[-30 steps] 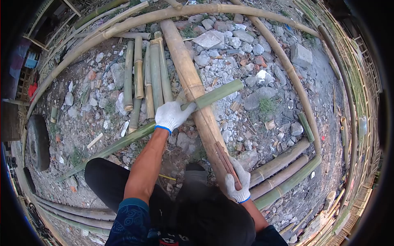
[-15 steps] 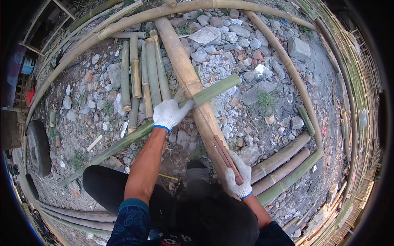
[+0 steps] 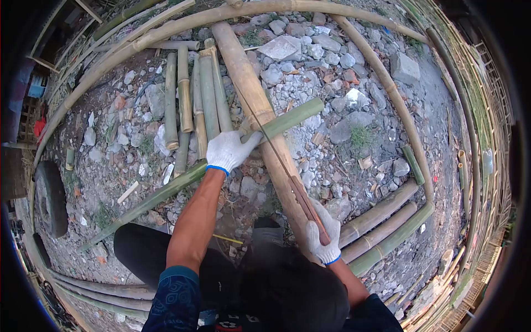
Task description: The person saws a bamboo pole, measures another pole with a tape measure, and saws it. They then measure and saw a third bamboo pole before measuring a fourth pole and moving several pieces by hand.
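My left hand (image 3: 228,152), in a white glove with a blue cuff, is closed round a long green bamboo pole (image 3: 293,119). The pole lies across a thick tan bamboo beam (image 3: 251,91). In my right hand (image 3: 325,235), also gloved, is the brown wooden handle of a saw (image 3: 307,207). Its thin dark blade slants up along the beam and crosses the green pole just right of my left hand.
Short cut bamboo pieces (image 3: 206,94) lie beyond my left hand. Three thick poles (image 3: 381,232) rest at the right. Rubble and stones (image 3: 348,127) surround the beam. A tyre (image 3: 51,199) is at the far left.
The saw and my right hand have shifted slightly, and the handle has turned a little. My left hand keeps its hold on the green pole.
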A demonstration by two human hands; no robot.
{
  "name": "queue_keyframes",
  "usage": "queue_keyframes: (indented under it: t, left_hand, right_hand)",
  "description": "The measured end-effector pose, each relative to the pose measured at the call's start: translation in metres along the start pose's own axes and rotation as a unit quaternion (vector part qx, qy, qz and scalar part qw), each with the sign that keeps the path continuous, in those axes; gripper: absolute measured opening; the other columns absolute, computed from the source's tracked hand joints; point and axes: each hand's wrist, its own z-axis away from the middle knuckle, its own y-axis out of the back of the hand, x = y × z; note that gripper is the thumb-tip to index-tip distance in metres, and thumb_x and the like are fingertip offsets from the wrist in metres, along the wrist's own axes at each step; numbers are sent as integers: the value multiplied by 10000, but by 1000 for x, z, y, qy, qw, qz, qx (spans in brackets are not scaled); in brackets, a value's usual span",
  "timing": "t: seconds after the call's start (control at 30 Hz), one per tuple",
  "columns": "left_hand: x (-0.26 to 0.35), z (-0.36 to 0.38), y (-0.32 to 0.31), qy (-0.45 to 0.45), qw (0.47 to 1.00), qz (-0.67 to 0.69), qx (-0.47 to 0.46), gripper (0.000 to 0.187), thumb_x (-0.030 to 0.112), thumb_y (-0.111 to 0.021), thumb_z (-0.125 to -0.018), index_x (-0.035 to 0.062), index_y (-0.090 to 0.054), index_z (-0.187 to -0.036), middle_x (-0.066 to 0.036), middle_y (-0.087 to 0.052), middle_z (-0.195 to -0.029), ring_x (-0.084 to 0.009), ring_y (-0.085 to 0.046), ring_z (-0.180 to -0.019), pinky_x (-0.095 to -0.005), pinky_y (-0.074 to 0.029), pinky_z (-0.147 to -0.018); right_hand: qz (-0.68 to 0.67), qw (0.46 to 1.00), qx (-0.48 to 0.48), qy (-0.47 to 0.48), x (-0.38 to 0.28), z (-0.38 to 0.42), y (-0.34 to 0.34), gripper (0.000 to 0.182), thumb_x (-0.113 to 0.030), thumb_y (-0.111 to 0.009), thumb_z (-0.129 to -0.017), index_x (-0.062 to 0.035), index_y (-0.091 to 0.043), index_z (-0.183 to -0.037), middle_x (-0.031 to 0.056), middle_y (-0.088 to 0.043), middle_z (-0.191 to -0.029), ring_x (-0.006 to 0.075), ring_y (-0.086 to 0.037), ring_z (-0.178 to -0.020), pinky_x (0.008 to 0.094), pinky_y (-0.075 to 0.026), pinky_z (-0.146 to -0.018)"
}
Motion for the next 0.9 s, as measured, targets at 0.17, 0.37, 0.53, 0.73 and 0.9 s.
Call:
queue_keyframes:
  t: [0.17, 0.37, 0.53, 0.73, 0.9]
  left_hand:
    - [1, -5, -10, -2, 1000, -4, 16, 778, 757, -478, -942, 75, -805, -1125, -268, -762, -982, -438, -740, -993, -521, -573, -884]
    - [-4, -4, -2, 8, 1000, 3, 9, 802, 775, -469, -938, 63, -807, -1085, -263, -765, -980, -434, -744, -976, -515, -579, -870]
    - [-5, -3, 3, -4, 1000, 7, -6, 766, 751, -474, -949, 96, -797, -1179, -274, -759, -999, -445, -737, -986, -524, -576, -877]
    - [2, -1, -11, 0, 999, -8, 43, 824, 791, -460, -936, 61, -812, -1084, -263, -764, -972, -430, -750, -968, -509, -587, -849]
    - [-5, -8, -5, -17, 999, -3, 29, 840, 795, -446, -942, 51, -812, -1074, -267, -763, -963, -436, -747, -971, -504, -586, -864]
  right_hand:
    - [-5, 998, -41, -49, -14, 4, 16, 587, -338, -680, -964, 73, -613, -1379, 272, -747, -1172, 389, -760, -1090, 408, -589, -924]
    - [-2, 1000, -20, 3, -18, -83, -34, 503, -244, -683, -971, 61, -628, -1367, 291, -732, -1163, 393, -742, -1113, 413, -562, -972]
    - [-40, 995, -60, -74, 6, 37, 39, 657, -413, -717, -954, 73, -618, -1384, 233, -751, -1233, 336, -744, -1159, 405, -566, -994]
    - [12, 999, 26, 33, -2, -66, -31, 505, -285, -698, -967, 45, -647, -1346, 250, -757, -1100, 406, -761, -986, 440, -589, -871]
    - [-19, 999, 26, 32, -19, -84, -42, 419, -153, -674, -961, 33, -657, -1336, 256, -753, -1053, 426, -755, -918, 446, -584, -833]
